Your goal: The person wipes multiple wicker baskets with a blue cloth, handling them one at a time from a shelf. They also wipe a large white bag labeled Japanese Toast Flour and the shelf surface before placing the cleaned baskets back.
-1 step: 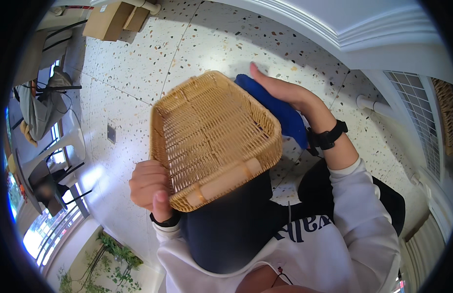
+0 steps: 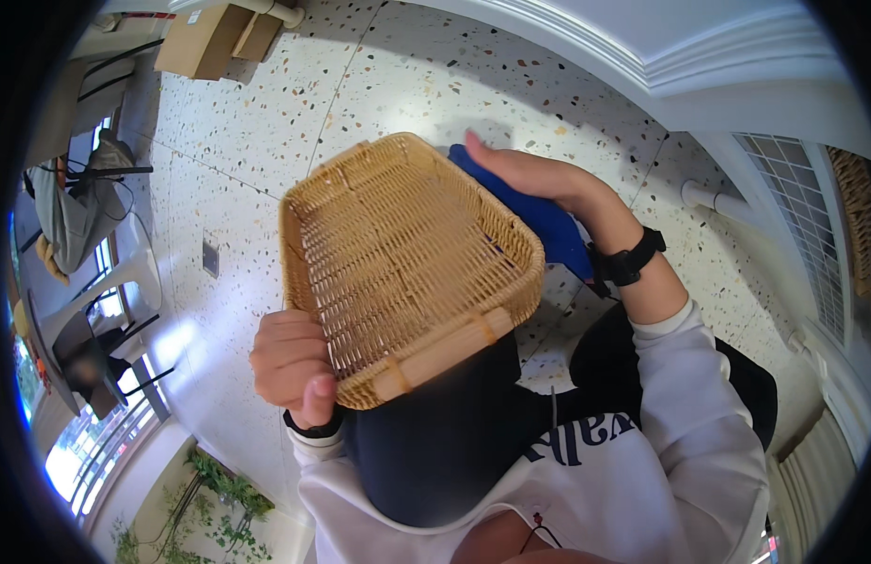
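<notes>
A light tan wicker basket (image 2: 398,254), roughly rectangular with rounded corners, is held tilted over my lap with its bare inside facing up. A pale wooden handle strip is bound to its near side. My left hand (image 2: 293,365) is closed around the rim at the near left corner. Against the outer right wall lies a dark blue cloth (image 2: 551,221), pressed there by my right hand (image 2: 534,174). The right thumb points out past the cloth's top, while the other fingers are hidden behind the cloth and basket.
Speckled terrazzo floor (image 2: 407,85) spreads beyond the basket. Cardboard boxes (image 2: 196,42) stand at the far left. Chairs and a table (image 2: 107,291) are on the left, above a green plant (image 2: 215,489). A white panelled unit with a wire grid (image 2: 797,226) borders the right.
The basket has tipped slightly and shifted a little left. My right hand and the blue cloth have slid slightly left along its side; my left hand keeps its hold.
</notes>
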### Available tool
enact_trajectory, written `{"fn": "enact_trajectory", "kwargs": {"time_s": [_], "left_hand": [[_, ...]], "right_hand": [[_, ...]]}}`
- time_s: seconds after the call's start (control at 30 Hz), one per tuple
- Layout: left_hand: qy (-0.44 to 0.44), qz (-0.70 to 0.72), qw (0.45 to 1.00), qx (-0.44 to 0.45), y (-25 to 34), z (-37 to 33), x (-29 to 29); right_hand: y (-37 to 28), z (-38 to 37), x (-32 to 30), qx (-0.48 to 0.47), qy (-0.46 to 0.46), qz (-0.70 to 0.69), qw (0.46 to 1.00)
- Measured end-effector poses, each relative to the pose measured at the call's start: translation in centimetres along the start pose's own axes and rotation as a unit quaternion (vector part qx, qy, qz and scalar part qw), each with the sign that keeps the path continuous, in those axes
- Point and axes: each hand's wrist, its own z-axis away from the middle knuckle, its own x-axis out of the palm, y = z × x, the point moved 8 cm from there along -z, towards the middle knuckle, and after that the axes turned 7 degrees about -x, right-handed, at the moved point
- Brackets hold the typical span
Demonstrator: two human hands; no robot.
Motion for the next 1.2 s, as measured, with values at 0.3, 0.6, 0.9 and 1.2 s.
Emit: {"fn": "enact_trajectory", "kwargs": {"time_s": [0.3, 0.6, 0.9, 1.2], "left_hand": [[-0.077, -0.107, 0.991, 0.026, -2.0, -1.0, 2.4], [0.215, 0.237, 0.842, -0.433, -18.7, 2.2, 0.3], [0.293, 0.101, 0.900, -0.306, -17.4, 2.4, 1.0], [0.276, 0.095, 0.917, -0.270, -14.7, 1.7, 3.0]], "right_hand": [[1.7, -1.1, -1.8, -0.072, 0.089, -0.067, 0.991], [-1.8, 0.5, -3.8, -0.193, 0.234, 0.124, 0.945], [-10.2, 5.3, -2.1, -0.125, 0.327, 0.392, 0.851], [-12.1, -2.9, 6.8, -0.415, 0.294, 0.256, 0.822]]}}
